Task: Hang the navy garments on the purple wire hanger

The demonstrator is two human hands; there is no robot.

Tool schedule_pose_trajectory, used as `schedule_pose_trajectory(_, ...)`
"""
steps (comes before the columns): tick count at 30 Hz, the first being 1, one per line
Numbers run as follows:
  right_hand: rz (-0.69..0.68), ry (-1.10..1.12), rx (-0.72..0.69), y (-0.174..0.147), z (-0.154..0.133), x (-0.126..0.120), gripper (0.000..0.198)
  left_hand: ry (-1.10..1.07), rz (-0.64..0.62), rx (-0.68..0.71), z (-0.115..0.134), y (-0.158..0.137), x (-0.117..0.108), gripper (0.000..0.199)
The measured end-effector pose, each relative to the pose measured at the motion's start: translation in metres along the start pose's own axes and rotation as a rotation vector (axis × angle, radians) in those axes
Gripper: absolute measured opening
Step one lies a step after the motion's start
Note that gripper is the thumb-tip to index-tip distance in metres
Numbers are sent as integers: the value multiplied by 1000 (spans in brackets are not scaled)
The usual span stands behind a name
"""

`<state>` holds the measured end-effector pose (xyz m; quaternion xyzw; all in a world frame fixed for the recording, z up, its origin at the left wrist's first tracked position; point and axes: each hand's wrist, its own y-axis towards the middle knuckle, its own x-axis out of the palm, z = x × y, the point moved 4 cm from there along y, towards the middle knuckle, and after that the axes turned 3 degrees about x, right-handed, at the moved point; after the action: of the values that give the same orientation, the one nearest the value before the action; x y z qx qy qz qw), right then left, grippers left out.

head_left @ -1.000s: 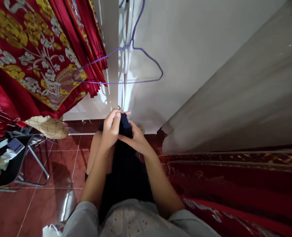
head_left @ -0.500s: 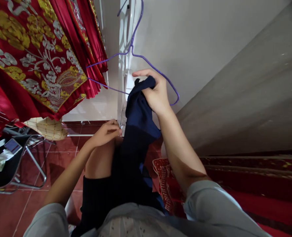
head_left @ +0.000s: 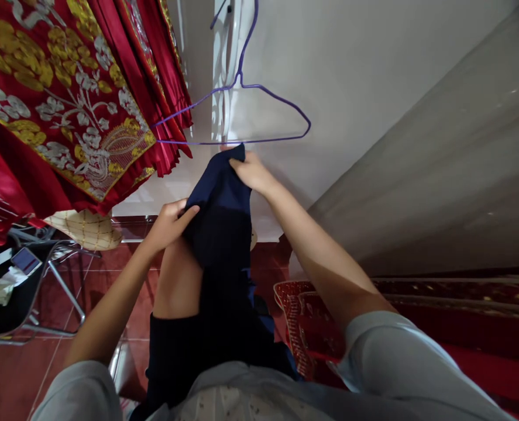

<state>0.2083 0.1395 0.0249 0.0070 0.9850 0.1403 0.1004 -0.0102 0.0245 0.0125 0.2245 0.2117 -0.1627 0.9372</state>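
Note:
A dark navy garment (head_left: 224, 204) hangs between my hands, its lower part draped over my lap and merging with my dark shorts. My right hand (head_left: 249, 169) pinches its upper edge, thumb on the near side and fingers partly hidden behind the cloth. At the garment's left edge, my left hand (head_left: 174, 221) grips the fabric, thumb in front and the other fingers mostly behind. Just above the cloth hangs a purple wire hanger (head_left: 272, 141), its bottom bar close to my right fingertips; whether they touch cannot be made out.
Red garments with gold and silver embroidery (head_left: 88, 117) hang at the upper left. A black chair (head_left: 35, 298) below them bears a phone (head_left: 26, 261) and papers. More red beaded fabric (head_left: 303, 316) lies at the lower right, beside a grey wall or panel (head_left: 439, 175).
My right hand has drawn the cloth down and left, off the hanger's bottom bar. My left hand has moved up and taken hold of the cloth's left edge. The hanger now hangs straighter.

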Motion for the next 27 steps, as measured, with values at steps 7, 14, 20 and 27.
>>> schedule_pose_trajectory(7, 126, -15, -104, -16, 24, -13, 16, 47, -258, -29, -3, -4, -14, 14)
schedule_pose_trajectory(14, -2, 27, -299, 9, 9, -11, 29, 118, -503, -169, -31, -24, -14, 29)
schedule_pose_trajectory(20, 50, -193, -116, 0, 28, -23, 19, 509, -518, -221, -16, -34, -24, 43)
schedule_pose_trajectory(27, 266, -203, -212, -43, 11, -80, 39, 1111, -354, -189, -3, -13, -58, 41)
